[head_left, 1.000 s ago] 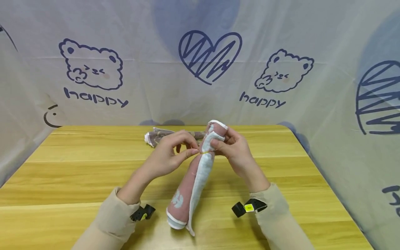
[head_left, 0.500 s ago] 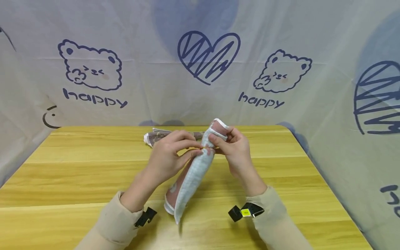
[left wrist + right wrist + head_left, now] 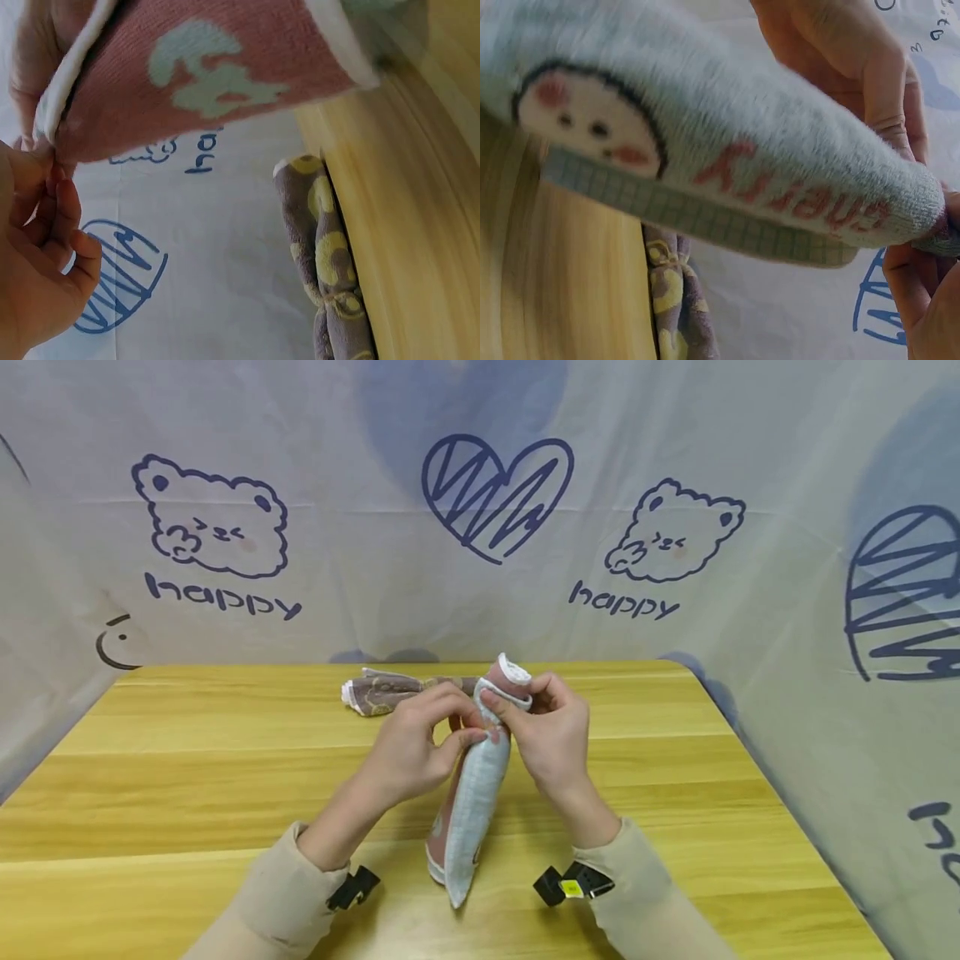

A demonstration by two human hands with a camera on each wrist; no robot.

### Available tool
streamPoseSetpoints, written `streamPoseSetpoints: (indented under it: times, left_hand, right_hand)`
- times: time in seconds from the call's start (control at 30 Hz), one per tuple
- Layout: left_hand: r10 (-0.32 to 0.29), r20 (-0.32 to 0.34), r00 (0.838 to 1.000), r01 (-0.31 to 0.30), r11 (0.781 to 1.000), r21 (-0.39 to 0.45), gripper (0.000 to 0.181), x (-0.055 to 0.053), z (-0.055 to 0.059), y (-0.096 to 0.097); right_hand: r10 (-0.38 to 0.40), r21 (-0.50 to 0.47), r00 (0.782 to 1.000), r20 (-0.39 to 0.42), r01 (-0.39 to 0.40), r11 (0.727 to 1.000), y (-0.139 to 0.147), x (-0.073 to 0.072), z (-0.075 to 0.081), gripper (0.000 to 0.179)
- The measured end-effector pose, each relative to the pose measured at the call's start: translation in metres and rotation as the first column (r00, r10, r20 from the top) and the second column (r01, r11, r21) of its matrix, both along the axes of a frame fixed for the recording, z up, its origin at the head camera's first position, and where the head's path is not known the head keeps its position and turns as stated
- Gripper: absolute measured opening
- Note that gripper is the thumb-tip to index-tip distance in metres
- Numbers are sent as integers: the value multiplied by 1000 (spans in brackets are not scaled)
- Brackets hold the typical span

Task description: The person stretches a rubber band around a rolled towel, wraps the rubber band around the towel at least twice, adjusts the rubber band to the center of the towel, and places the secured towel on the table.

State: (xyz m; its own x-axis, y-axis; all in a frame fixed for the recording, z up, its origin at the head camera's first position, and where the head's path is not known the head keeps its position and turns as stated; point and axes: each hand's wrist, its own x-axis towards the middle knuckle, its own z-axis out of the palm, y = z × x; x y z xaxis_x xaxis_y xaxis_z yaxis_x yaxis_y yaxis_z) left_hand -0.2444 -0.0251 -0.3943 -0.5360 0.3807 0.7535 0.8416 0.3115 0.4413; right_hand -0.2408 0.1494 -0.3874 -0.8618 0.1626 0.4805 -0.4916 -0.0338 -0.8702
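Observation:
A rolled towel (image 3: pixel 476 797), pink with a pale blue flap, leans between my hands with its wide end toward me. Around its narrow waist runs a thin orange-yellow rubber band (image 3: pixel 491 727). My left hand (image 3: pixel 420 739) pinches the band at the waist with thumb and index finger. From the other side my right hand (image 3: pixel 553 731) grips the upper part, thumb across the pale flap. In the right wrist view the pale side of the towel (image 3: pixel 727 112) shows a round face and red lettering. In the left wrist view its pink side bears a pale patch.
Behind the hands lies a second rolled towel (image 3: pixel 382 691), grey-brown with yellow patterns, bound in the middle. The wooden table (image 3: pixel 660 793) ends at a pale curtain (image 3: pixel 360 552) printed with bears and hearts.
The towel's lower end swings left, then back right, as the roll turns and shows more of its pale flap. Its top end now tips toward me. Both hands keep their hold.

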Motion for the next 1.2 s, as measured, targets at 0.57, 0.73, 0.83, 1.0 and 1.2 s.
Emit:
streamPoseSetpoints:
  times: [0.57,0.73,0.83,1.0,1.2]
  left_hand:
    - [-102,73,992,119,951,-286,8,11,-4,15]
    - [-54,54,997,68,952,-298,12,9,-4,11]
    - [-66,72,995,81,968,-236,14,4,0,0]
    - [-215,203,955,224,974,-22,9,-6,6,-19]
    - [-316,329,890,307,948,81,5,-9,6,-28]
  right_hand:
    - [-44,-53,976,213,57,997,17,-25,-14,32]
    - [65,-104,951,302,-35,994,18,-28,-17,26]
    - [200,-144,932,302,-163,976,20,-27,-15,15]
    - [527,-188,843,107,-503,844,29,-26,-14,71]
    - [686,-126,726,44,-677,725,37,-29,-16,92]
